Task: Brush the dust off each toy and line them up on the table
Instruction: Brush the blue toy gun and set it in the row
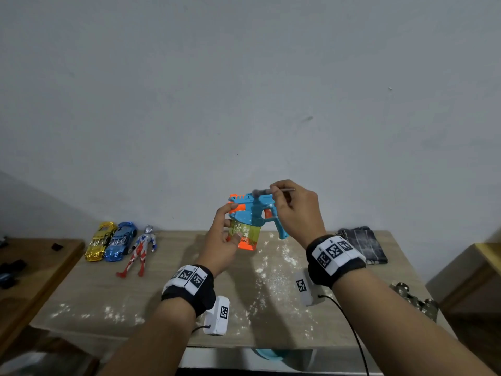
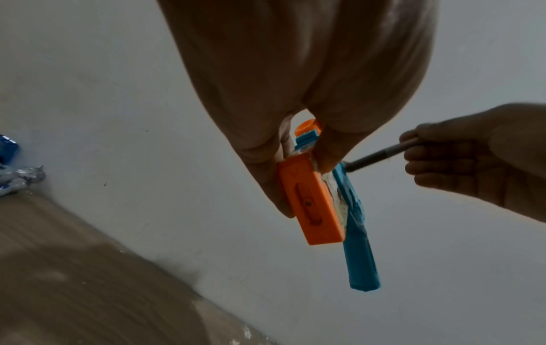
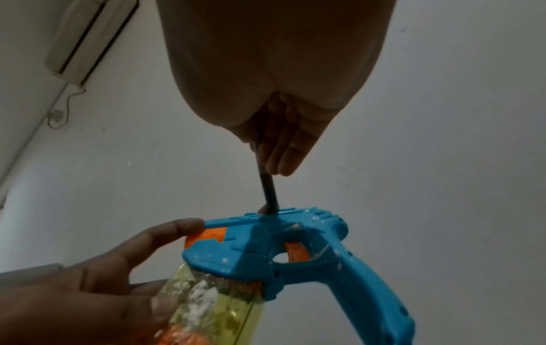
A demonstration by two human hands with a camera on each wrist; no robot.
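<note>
L hand (image 1: 226, 237) grips the gun (image 1: 253, 213) by its tank, held up over the table (image 1: 168, 294) middle so dust falls clear. R hand (image 1: 294, 210) pinches the brush (image 1: 267, 191), bristles on gun's top. Cars (image 1: 112, 241) & figure (image 1: 141, 249) lined at back-left corner, prob. done.

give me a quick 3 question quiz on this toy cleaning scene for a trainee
1. True or false: the toy blaster lies flat on the table.
2. What does the right hand hold? A brush, B cloth, C car.
3. How many toys are lined up at the table's far left?

Key:
1. False; the left hand holds it in the air.
2. A.
3. Three: gold car, blue car, figure.
</note>
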